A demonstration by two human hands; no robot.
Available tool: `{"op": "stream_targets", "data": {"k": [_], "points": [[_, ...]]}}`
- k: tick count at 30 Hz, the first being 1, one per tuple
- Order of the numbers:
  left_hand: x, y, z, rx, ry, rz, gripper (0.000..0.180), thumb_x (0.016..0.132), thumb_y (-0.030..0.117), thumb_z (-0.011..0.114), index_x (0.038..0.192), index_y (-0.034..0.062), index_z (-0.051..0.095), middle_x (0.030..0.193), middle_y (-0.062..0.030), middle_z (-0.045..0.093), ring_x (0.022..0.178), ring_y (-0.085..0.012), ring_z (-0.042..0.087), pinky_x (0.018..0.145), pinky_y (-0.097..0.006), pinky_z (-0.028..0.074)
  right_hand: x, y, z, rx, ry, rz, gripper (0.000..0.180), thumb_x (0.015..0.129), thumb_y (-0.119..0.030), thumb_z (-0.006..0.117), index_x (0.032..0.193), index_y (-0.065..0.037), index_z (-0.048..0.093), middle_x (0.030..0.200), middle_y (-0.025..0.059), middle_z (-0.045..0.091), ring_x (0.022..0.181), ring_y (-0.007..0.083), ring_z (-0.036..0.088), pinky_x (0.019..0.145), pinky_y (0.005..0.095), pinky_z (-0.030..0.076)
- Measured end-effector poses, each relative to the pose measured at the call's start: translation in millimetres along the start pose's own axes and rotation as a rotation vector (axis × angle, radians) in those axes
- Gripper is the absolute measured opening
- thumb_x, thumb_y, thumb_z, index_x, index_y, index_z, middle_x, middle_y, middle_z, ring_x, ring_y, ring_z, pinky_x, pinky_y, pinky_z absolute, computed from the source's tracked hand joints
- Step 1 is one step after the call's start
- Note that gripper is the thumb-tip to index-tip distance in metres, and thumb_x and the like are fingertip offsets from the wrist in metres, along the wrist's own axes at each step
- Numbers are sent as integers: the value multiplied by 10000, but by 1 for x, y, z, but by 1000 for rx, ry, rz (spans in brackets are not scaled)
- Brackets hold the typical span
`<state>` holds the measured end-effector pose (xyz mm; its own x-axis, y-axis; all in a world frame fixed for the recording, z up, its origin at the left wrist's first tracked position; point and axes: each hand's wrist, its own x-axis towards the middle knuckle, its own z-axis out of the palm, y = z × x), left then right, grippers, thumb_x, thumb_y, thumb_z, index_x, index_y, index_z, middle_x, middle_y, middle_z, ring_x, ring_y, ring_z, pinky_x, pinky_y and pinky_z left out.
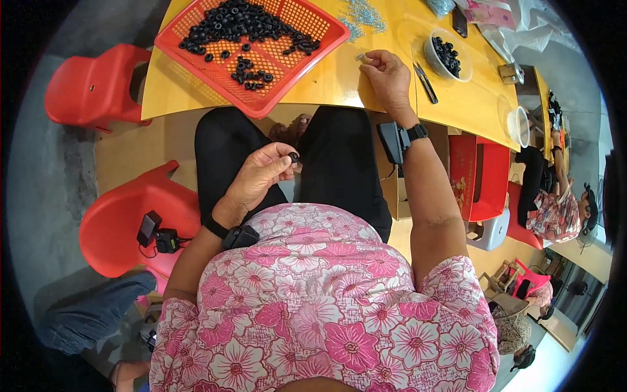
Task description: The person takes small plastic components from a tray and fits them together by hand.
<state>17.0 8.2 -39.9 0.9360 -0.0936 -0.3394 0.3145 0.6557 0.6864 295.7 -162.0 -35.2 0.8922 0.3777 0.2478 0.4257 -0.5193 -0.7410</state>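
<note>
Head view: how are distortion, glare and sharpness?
Head view: fisheye distortion bows the front edge of the flat yellow tabletop; head view: pale sheen on that tabletop beside the bare right hand; head view: the tiny pale pieces beyond that hand are too small to separate.

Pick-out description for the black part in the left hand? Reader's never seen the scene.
Find the yellow table, then the black trousers below it. The left hand is over them, fingertips pinching a small black part. Other black parts lie in the red basket and clear bowl; this one is held.
</note>
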Motion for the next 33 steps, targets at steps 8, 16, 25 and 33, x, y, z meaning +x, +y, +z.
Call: {"op": "stream_targets", "data": {"k": [8,16,25,33], "points": [[-4,-3,3,-3,19,-10,185,899,208,609,1035,86,580,898,-5,612,775,-67,556,757,-230,471,-7,1,5,-30,16,-5,178,713,-108,734,872,-47,680,760,72,597,677,171,612,639,259,500],[-4,-8,4,-8,13,-23,183,898,207,609,1033,87,580,909,2,604,787,-66,554,763,-234,473,-13,-11,6,16,51,-21,95,739,-66,726,805,-16,680,783,35,583,660,100,584,627,211,481],[-2,-7,6,8,2,-37,180,905,206,601,1036,85,578,914,9,597,800,-65,552,772,-236,473,-6,9,10,168,23,-32,285,731,-137,724,1004,-97,655,775,65,583,712,172,602,667,278,495],[-2,-11,7,20,-1,-44,162,911,200,592,1025,86,585,916,21,590,813,-69,551,774,-236,470,-12,-31,0,-456,-101,-185,453,761,-333,683,1189,-234,575,884,92,571,784,264,599,695,369,484]]}}
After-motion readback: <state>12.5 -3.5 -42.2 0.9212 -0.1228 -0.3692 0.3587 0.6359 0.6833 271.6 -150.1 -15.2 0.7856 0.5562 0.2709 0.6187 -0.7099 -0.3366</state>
